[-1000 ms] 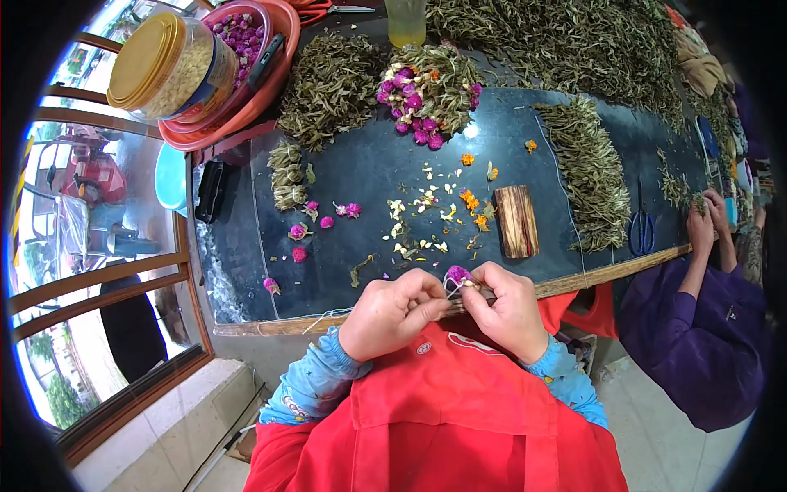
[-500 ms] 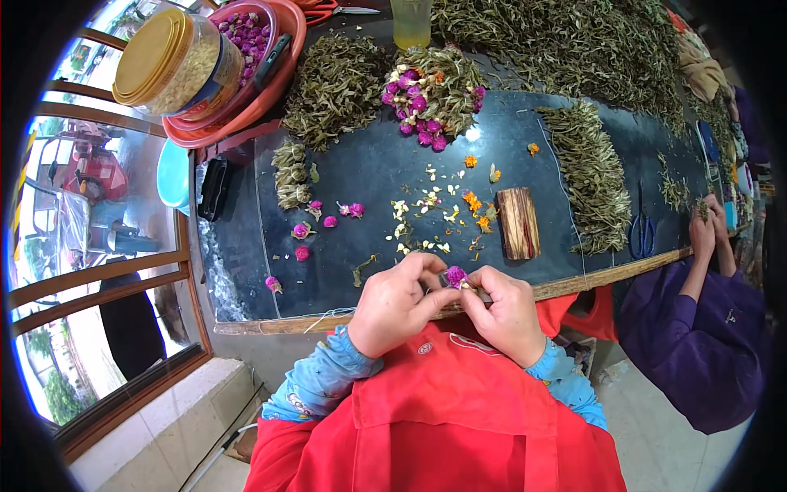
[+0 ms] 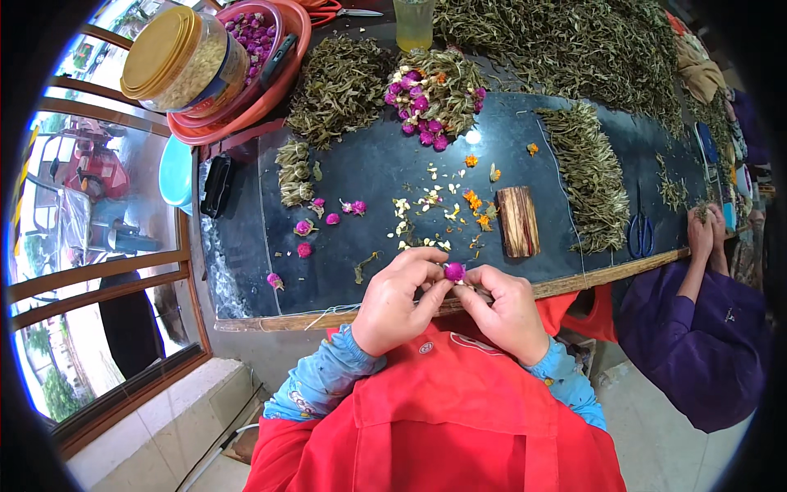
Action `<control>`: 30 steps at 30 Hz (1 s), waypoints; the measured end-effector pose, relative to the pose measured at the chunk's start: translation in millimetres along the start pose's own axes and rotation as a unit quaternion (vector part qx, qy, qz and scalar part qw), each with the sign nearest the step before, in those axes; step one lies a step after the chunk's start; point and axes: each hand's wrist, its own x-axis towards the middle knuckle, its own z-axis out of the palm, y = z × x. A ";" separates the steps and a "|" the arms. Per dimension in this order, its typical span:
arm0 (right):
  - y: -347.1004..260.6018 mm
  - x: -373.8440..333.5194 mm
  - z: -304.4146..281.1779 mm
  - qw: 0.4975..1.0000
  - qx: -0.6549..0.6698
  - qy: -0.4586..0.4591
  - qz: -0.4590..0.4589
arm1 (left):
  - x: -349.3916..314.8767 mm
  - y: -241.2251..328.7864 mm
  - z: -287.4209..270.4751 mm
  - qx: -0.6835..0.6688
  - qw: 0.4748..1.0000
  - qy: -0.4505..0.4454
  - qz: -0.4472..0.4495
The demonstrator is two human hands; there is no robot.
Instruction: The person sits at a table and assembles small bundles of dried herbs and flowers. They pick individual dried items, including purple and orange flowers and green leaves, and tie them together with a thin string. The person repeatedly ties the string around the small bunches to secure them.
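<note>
A round magenta dried flower (image 3: 454,272) sits between my two hands, just over the table's front edge. My left hand (image 3: 399,299) is closed, thumb and fingers pinching at the flower's left side. On its right and underneath, my right hand (image 3: 506,312) pinches too, thumb against forefinger. Pale bits show just below the bloom; the rest of the held piece is hidden by my fingers. Beyond my hands lie loose white petals (image 3: 401,207) and orange petals (image 3: 473,199), with a short wooden block (image 3: 517,221) to their right. Several loose magenta flowers (image 3: 304,250) lie to the left.
Dried-leaf bundles (image 3: 587,176) and a flower-studded bunch (image 3: 438,94) cover parts of the dark table (image 3: 344,176). Blue-handled scissors (image 3: 641,234) lie right. Far left, a lidded jar (image 3: 184,61) rests in red basins (image 3: 287,90). At right, a co-worker's hands (image 3: 705,231) work.
The flower between my fingers has turned a little and shows more of its bloom. My hands have barely shifted. The whole view has moved slightly.
</note>
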 end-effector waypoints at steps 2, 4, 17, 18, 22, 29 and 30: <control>-3.4 -0.2 -4.5 0.999 0.001 0.000 0.032 | -0.3 2.1 -4.8 -0.020 0.999 -0.021 -0.020; 1.9 -1.7 -5.6 1.000 -0.008 0.014 -0.004 | -1.6 5.0 -10.7 -0.052 0.996 -0.055 -0.054; 6.0 -7.7 -16.4 0.996 0.073 0.007 0.053 | -14.5 -2.9 -47.1 -0.219 0.951 -0.212 -0.058; 8.6 -8.3 -19.5 0.993 0.098 0.004 0.059 | -19.0 -2.0 -56.4 -0.214 0.948 -0.224 -0.081; 11.3 -9.3 -32.8 0.982 0.169 -0.034 0.078 | -46.2 3.7 -104.5 -0.222 0.923 -0.200 -0.244; -5.9 -3.7 -37.2 0.985 0.120 -0.117 0.034 | -92.5 7.1 -144.6 0.047 0.931 -0.117 -0.342; -12.6 -2.0 -36.8 0.987 0.105 -0.120 0.025 | -88.5 9.1 -136.4 0.095 0.951 -0.063 -0.287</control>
